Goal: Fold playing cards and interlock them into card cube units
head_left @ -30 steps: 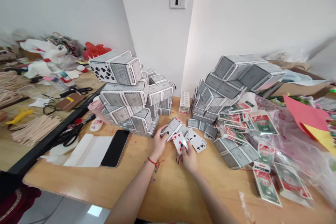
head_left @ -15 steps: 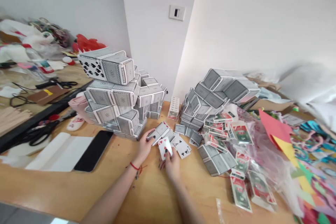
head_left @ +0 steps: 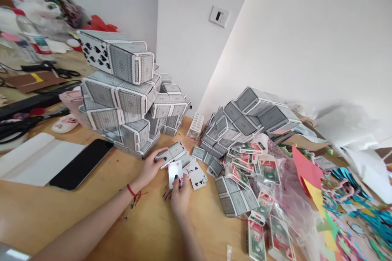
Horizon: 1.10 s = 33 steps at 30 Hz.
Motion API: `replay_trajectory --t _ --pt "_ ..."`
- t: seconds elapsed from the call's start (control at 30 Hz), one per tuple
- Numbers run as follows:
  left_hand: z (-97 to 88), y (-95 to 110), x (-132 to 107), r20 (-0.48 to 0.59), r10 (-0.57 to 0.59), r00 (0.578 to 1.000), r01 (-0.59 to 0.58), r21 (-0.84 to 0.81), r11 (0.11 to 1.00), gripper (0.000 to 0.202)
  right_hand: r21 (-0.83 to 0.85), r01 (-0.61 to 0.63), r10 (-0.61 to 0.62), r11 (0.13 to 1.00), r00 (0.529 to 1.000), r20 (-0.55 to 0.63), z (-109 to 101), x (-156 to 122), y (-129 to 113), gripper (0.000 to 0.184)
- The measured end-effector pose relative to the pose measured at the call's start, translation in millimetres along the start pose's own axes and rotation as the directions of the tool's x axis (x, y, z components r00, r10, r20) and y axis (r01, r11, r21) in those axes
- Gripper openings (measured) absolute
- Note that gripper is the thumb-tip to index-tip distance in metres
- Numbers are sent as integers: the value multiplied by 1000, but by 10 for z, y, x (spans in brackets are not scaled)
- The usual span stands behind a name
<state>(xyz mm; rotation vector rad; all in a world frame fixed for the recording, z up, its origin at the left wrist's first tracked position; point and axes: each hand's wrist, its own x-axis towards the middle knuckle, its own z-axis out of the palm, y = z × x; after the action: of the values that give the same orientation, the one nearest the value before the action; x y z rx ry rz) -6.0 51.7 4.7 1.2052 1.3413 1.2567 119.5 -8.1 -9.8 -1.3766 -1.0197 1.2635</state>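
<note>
My left hand (head_left: 153,166) is closed on a block of folded playing cards (head_left: 173,153), grey backs outward, low over the table. In my right hand (head_left: 180,191) a playing card (head_left: 175,172) with red hearts is pinched between thumb and fingers, its top edge close to the block. Loose cards (head_left: 197,175) with black clubs lie face up just right of that hand. Behind my left hand rises a tall stack of card blocks (head_left: 122,89). A second stack of card blocks (head_left: 241,116) leans by the wall on the right, with a separate card block (head_left: 235,196) in front.
A black phone (head_left: 81,164) rests on white paper at the left, near scissors (head_left: 21,126). Red and green card boxes (head_left: 256,236) and a pink plastic bag (head_left: 294,195) crowd the right side. Coloured paper (head_left: 306,169) lies farther right.
The view has tilted and shifted, so the table contents appear displaced. Both hands keep their hold on the card block and the hearts card, with little movement relative to each other.
</note>
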Motion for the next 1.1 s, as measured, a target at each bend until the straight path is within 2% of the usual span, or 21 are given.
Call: replay_trajectory --t 0.13,0.3,0.43,0.57,0.83,0.93,1.1 --pt "20 52 -14 -7 -41 999 40 -80 996 44 -8 -18 18 1000 999 29 -33 19 -9 22" --pt "29 114 -37 25 -141 990 142 -308 941 45 43 -83 79 996 994 74 -63 84 -36 23" --pt "18 115 -47 12 -192 981 185 -331 925 47 44 -75 71 996 994 82 -49 96 -58 23" --pt "13 82 -49 55 -154 986 163 -417 894 47 27 -28 27 999 999 30 -21 47 -31 27" --pt "20 31 -48 -11 -100 995 91 -326 941 49 -7 4 -4 1000 1000 -9 28 -17 45 32" --pt "9 -13 -55 -43 -66 997 54 -233 971 46 -27 3 -2 1000 1000 5 8 -37 67 32" --pt "-11 -47 -70 -49 -19 999 11 -167 986 42 -10 -18 18 1000 999 28 -40 -48 115 33"
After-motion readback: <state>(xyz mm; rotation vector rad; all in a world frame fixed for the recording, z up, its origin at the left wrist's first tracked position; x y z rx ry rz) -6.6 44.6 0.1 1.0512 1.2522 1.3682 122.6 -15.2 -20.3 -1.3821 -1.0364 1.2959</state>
